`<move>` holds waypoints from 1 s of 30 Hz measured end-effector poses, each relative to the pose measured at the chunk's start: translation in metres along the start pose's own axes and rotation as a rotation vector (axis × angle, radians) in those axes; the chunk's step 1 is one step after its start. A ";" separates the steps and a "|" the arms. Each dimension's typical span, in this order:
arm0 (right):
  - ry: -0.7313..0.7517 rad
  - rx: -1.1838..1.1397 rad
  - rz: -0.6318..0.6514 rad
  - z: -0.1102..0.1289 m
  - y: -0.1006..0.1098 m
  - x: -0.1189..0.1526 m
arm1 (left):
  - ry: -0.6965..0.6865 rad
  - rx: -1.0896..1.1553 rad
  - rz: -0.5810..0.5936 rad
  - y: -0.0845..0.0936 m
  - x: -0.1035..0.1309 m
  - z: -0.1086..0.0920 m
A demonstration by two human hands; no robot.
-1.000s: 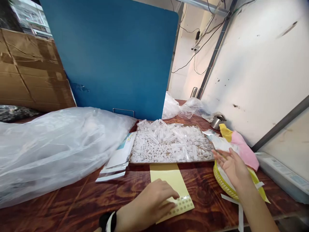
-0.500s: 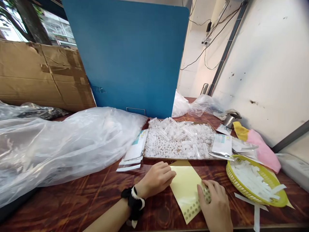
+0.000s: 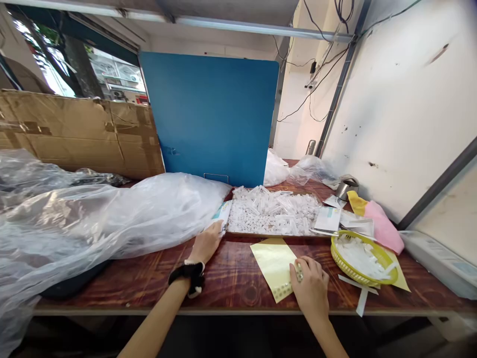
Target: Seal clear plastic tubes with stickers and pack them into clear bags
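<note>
My left hand [image 3: 207, 242] reaches to the flat printed packets [image 3: 223, 213] at the left side of the shallow tray. Its fingers are closed together at the packets' edge and cover their lower part; the fingertips are partly hidden. A yellow sticker sheet [image 3: 274, 261] with rows of small round stickers lies in front of the tray. My right hand [image 3: 311, 283] is closed on the sheet's lifted right edge, where more round stickers show between thumb and fingers. The tray holds a heap of small white pieces [image 3: 253, 219] and clear tubes [image 3: 278, 200].
A large clear plastic bag [image 3: 149, 214] covers the left of the table. To the right stand a yellow basket [image 3: 337, 256] with white strips, more packets [image 3: 328, 219] and a pink cloth [image 3: 383, 228]. A blue board [image 3: 212, 119] rises behind the tray.
My left hand has moved from the sticker sheet up and left to the packets. My right hand stays at the sheet's right edge. The view has tilted up and pulled back.
</note>
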State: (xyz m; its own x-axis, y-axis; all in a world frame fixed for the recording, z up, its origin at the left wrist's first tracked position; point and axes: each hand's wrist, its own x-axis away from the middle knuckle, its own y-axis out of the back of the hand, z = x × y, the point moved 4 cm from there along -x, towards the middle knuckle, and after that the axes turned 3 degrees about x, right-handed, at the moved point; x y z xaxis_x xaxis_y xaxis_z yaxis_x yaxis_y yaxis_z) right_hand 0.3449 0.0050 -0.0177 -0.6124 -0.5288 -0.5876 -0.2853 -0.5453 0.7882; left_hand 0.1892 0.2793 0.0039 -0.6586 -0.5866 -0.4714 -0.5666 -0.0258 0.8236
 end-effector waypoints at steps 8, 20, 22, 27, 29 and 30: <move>-0.014 -0.042 -0.012 -0.003 0.003 0.000 | 0.233 0.076 -0.110 0.012 -0.009 0.037; -0.037 -0.104 -0.001 -0.008 0.003 0.000 | 0.162 0.088 -0.069 0.007 -0.001 0.032; -0.042 -0.106 0.002 -0.008 0.003 0.000 | 0.124 0.074 -0.057 0.007 0.000 0.029; -0.045 -0.122 0.024 -0.007 0.004 -0.001 | 0.047 0.045 -0.058 0.010 0.001 0.018; -0.048 -0.129 0.024 -0.007 0.005 -0.002 | 0.002 0.042 -0.070 0.011 0.001 0.014; -0.050 -0.131 0.022 -0.007 0.005 -0.003 | -0.023 0.041 -0.081 0.012 0.001 0.012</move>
State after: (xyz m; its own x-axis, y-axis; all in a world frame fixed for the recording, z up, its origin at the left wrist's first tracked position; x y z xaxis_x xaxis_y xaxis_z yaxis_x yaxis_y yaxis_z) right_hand 0.3499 -0.0009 -0.0131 -0.6542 -0.5107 -0.5579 -0.1746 -0.6157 0.7684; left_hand 0.1755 0.2881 0.0098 -0.6208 -0.5654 -0.5431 -0.6376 -0.0389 0.7694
